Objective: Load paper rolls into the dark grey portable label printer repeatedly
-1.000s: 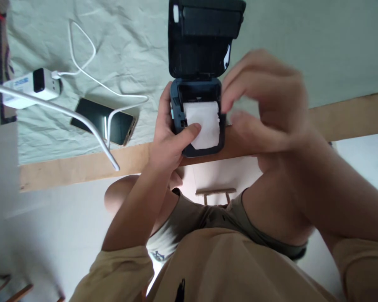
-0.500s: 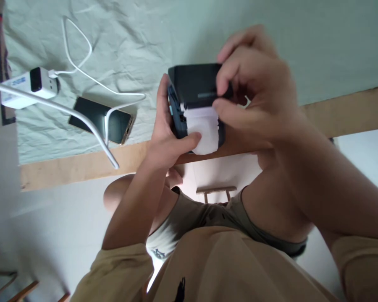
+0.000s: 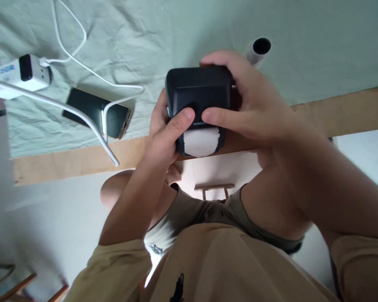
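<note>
Between my hands is a dark, rounded label printer [image 3: 199, 94], its lid lying down over the body. A strip of white label paper [image 3: 201, 141] with a torn edge sticks out at the side nearest me. My left hand [image 3: 168, 128] grips the printer's left side, the thumb flat on the lid. From the right, my right hand [image 3: 244, 98] wraps the printer, its thumb pressing the lid by the small printed lettering and its fingers over the far edge. The undersides of both hands' grips are hidden.
Behind my right hand stands a tube with a dark opening [image 3: 261, 47]. At left on the green cloth [image 3: 138, 42] lie a phone [image 3: 96, 112], a white power bank [image 3: 20, 75] and a white cable [image 3: 96, 75]. A thicker white bar [image 3: 66, 109] crosses above them. The wooden table edge [image 3: 78, 159] runs nearest me.
The printer's lid has gone from raised to down over the paper roll. My right hand has moved from the lid's edge to pressing on its top. The tube has come into sight.
</note>
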`<state>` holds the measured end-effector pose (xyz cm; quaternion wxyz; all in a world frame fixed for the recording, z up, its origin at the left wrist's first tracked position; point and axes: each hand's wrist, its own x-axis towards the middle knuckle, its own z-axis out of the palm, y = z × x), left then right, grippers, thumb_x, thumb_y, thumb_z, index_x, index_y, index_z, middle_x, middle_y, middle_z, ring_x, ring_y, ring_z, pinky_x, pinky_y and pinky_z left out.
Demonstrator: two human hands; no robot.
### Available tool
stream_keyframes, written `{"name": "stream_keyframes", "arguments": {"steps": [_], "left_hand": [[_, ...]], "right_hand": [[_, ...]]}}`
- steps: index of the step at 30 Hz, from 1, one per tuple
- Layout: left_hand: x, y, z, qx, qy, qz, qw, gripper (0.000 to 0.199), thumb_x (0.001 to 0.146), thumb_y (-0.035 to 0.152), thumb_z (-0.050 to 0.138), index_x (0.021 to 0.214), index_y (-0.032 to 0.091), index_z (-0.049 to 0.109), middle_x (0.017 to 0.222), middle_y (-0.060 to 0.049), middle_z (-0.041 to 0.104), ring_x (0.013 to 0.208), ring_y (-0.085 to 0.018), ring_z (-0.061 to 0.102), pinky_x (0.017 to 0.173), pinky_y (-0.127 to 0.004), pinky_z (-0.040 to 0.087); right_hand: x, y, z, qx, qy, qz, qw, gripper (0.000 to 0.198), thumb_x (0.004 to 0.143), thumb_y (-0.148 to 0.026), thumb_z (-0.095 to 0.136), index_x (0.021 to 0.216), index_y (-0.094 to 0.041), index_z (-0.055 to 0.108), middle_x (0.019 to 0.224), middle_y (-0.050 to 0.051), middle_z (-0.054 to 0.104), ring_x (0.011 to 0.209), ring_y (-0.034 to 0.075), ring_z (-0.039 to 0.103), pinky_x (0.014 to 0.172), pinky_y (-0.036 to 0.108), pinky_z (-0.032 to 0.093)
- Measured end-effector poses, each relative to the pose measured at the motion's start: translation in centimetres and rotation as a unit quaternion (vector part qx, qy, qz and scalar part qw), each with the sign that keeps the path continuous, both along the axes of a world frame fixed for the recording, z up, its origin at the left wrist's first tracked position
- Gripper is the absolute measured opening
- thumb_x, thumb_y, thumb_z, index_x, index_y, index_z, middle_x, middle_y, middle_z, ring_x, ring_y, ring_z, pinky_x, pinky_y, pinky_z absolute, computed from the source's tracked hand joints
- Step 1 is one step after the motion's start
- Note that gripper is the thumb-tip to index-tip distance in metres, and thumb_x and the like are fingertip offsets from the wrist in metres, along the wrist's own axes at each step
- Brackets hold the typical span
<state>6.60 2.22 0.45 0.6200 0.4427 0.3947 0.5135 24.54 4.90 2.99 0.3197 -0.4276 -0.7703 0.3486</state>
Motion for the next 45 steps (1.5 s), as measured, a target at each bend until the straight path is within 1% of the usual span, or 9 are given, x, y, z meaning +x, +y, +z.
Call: {"name": "stream_keyframes", "arguments": {"steps": [8, 12, 18, 21, 26, 31, 35, 41, 45], "left_hand": [[-0.1, 0.8, -0.3, 0.02, -0.083, -0.037, 0.996, 0.035, 0.082, 0.045, 0.061, 0.109, 0.021, 0.058, 0.096, -0.004, 0.067, 0.094, -0.021, 0.066, 0.073, -0.03, 0.052], [0.1, 1.4, -0.4, 0.0, -0.194, -0.025, 0.981, 0.03, 0.084, 0.033, 0.045, 0.108, 0.019, 0.057, 0.094, -0.004, 0.066, 0.099, -0.021, 0.062, 0.089, -0.034, 0.05], [-0.1, 1.7, -1.1, 0.003, -0.157, 0.026, 0.987, 0.027, 0.074, 0.022, 0.045, 0.092, 0.02, 0.066, 0.079, -0.002, 0.057, 0.08, -0.018, 0.054, 0.085, -0.032, 0.045], [-0.2, 1.6, -1.1, -0.007, -0.154, 0.062, 0.986, 0.016, 0.076, 0.023, 0.045, 0.078, 0.022, 0.062, 0.073, -0.002, 0.052, 0.08, -0.019, 0.054, 0.085, -0.032, 0.044], [-0.2, 1.4, -0.5, -0.024, -0.2, 0.042, 0.979, 0.027, 0.078, 0.016, 0.043, 0.093, 0.019, 0.065, 0.081, -0.001, 0.061, 0.079, -0.014, 0.056, 0.08, -0.026, 0.045], [-0.3, 1.2, -0.3, -0.025, -0.181, 0.055, 0.982, 0.021, 0.082, 0.017, 0.043, 0.084, 0.019, 0.064, 0.074, 0.0, 0.058, 0.071, -0.012, 0.055, 0.073, -0.023, 0.047], [-0.3, 1.3, -0.3, -0.056, -0.166, 0.043, 0.984, 0.021, 0.085, 0.03, 0.041, 0.08, 0.021, 0.059, 0.076, -0.001, 0.061, 0.091, -0.019, 0.064, 0.082, -0.031, 0.052], [-0.2, 1.0, 0.1, -0.033, -0.097, -0.013, 0.995, 0.03, 0.087, 0.029, 0.049, 0.114, 0.022, 0.056, 0.102, -0.003, 0.066, 0.119, -0.023, 0.06, 0.099, -0.036, 0.05], [-0.3, 0.9, -0.2, -0.022, -0.084, -0.016, 0.996, 0.027, 0.087, 0.03, 0.054, 0.113, 0.022, 0.058, 0.098, -0.001, 0.066, 0.106, -0.019, 0.064, 0.089, -0.028, 0.052]], "right_hand": [[-0.4, 0.1, -0.4, 0.025, -0.002, -0.014, 1.0, 0.049, 0.082, -0.045, 0.063, 0.125, -0.026, 0.046, 0.133, 0.003, 0.054, 0.119, 0.021, 0.053, 0.099, 0.036, 0.047], [-0.3, -0.3, -0.7, -0.023, 0.061, -0.021, 0.998, 0.053, 0.086, -0.046, 0.056, 0.132, -0.027, 0.038, 0.139, 0.005, 0.048, 0.109, 0.018, 0.057, 0.075, 0.03, 0.051], [-0.1, -0.7, -0.8, -0.047, 0.1, 0.045, 0.993, 0.062, 0.083, -0.043, 0.061, 0.138, -0.03, 0.037, 0.137, 0.002, 0.049, 0.102, 0.016, 0.058, 0.083, 0.029, 0.051], [-0.3, -0.8, -0.3, -0.056, 0.079, 0.056, 0.994, 0.076, 0.078, -0.037, 0.068, 0.144, -0.033, 0.031, 0.145, 0.003, 0.043, 0.106, 0.016, 0.059, 0.069, 0.025, 0.049], [-0.5, -0.6, 1.0, 0.041, 0.036, -0.044, 0.998, 0.058, 0.081, -0.024, 0.064, 0.135, -0.031, 0.043, 0.145, 0.003, 0.039, 0.132, 0.02, 0.043, 0.056, 0.021, 0.043], [-0.2, -0.1, 1.4, 0.064, -0.025, -0.018, 0.997, 0.065, 0.069, -0.035, 0.076, 0.128, -0.03, 0.051, 0.129, 0.006, 0.048, 0.093, 0.016, 0.058, 0.058, 0.026, 0.048], [-0.8, -0.6, 1.7, 0.143, -0.015, -0.145, 0.979, 0.044, 0.075, -0.044, 0.072, 0.113, -0.027, 0.058, 0.083, 0.0, 0.047, 0.059, 0.008, 0.042, 0.053, 0.029, 0.042], [-1.7, -1.0, 2.6, 0.173, 0.07, -0.255, 0.949, 0.009, 0.094, -0.03, 0.046, 0.088, -0.024, 0.049, 0.097, 0.001, 0.055, 0.068, 0.009, 0.059, 0.056, 0.027, 0.049], [-1.6, -0.4, 2.2, 0.174, -0.138, -0.161, 0.962, 0.008, 0.084, -0.027, 0.056, 0.09, -0.023, 0.058, 0.085, 0.0, 0.067, 0.064, 0.013, 0.059, 0.061, 0.032, 0.045]]}}
